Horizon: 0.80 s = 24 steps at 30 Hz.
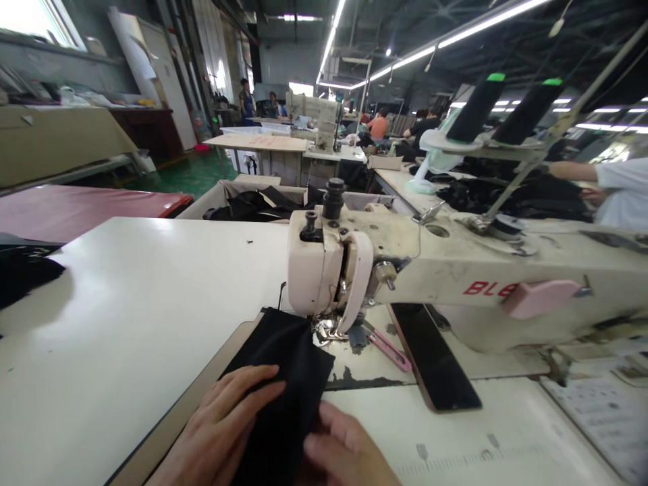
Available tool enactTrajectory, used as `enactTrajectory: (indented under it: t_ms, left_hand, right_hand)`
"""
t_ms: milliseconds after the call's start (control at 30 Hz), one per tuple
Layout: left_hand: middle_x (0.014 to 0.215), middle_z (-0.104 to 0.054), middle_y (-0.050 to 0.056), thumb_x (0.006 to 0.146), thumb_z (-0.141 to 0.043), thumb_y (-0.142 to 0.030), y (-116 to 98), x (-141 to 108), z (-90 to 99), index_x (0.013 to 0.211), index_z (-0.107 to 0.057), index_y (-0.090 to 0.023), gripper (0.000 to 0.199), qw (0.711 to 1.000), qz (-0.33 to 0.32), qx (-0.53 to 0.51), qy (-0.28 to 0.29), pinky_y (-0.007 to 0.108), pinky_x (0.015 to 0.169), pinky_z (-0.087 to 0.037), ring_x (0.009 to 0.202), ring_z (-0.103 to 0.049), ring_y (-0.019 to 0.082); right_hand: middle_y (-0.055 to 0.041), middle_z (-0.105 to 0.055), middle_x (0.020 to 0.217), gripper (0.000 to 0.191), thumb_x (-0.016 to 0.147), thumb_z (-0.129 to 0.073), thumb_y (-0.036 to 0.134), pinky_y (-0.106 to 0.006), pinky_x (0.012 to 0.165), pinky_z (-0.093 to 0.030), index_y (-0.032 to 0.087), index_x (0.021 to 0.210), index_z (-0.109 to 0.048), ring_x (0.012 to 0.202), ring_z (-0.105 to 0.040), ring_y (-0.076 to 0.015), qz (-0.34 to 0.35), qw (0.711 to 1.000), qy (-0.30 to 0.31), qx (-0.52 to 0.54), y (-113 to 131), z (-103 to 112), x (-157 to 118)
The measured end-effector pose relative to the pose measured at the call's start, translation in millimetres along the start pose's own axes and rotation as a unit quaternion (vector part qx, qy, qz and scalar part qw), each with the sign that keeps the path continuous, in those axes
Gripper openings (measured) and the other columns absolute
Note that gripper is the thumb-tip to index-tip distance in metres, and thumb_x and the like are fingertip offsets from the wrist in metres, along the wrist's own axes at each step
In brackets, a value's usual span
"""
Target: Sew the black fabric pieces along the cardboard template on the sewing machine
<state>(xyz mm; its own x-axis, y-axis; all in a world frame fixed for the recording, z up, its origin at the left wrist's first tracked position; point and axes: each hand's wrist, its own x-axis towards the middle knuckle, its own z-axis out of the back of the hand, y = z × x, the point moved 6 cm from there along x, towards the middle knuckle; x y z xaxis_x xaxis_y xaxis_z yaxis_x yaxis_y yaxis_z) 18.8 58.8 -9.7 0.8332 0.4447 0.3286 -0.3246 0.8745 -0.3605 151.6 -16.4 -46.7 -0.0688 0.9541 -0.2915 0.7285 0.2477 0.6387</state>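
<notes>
Letters [487, 289] "BLe" on sewing machine [435, 260]

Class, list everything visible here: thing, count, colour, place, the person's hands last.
Sewing machines: at least two, cream, foreground and background
Thread cones: two, black with green tops, upper right
Fabric piece: one, black, front centre
Small tool: one, pink, right of fabric
Phone: one, black, right of tool
Tabletop: one, white, foreground
Bin: one, beige, behind machine
Lights: several, white, ceiling
People: several, varied clothing, background
Left hand: one, bare, on fabric
Right hand: one, bare, at fabric's edge
</notes>
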Motion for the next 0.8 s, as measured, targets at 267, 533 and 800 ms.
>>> enactTrajectory:
  t_ms: [267,533,800]
  left_hand:
    - [0.115,-0.064,0.013,0.06,-0.071,-0.025,-21.3,23.5,-14.8,0.132,-0.038,-0.022,0.08,0.995,0.09,0.013,0.037,0.039,0.081,-0.053,0.098,-0.064,0.032]
    - [0.113,-0.064,0.01,0.066,-0.056,-0.017,-35.2,27.0,-15.7,0.143,-0.033,-0.025,0.08,0.994,0.052,0.087,0.035,0.036,0.074,-0.051,0.097,-0.062,0.03]
    - [0.094,-0.059,0.007,0.062,-0.045,-0.001,-48.8,34.6,-31.9,0.151,-0.001,-0.023,0.102,1.0,-0.002,0.012,0.006,0.026,0.073,-0.056,0.08,-0.062,0.021]
  right_hand:
    - [-0.0083,-0.071,0.102,0.035,0.078,-0.071,0.025,-0.026,0.075,-0.053,0.015,0.11,-0.063,0.089,-0.068,-0.0181,0.04,0.998,-0.036,-0.038,39.2,5.8,7.2]
    - [-0.0085,-0.07,0.105,0.037,0.073,-0.072,0.021,-0.034,0.084,-0.053,0.016,0.11,-0.065,0.095,-0.066,-0.022,0.082,0.993,-0.06,-0.064,43.3,13.6,7.1]
    - [-0.0036,-0.071,0.083,0.031,0.072,-0.076,0.03,-0.032,0.072,-0.054,0.016,0.098,-0.067,0.078,-0.067,-0.0213,0.084,0.983,-0.109,-0.121,44.5,17.9,14.9]
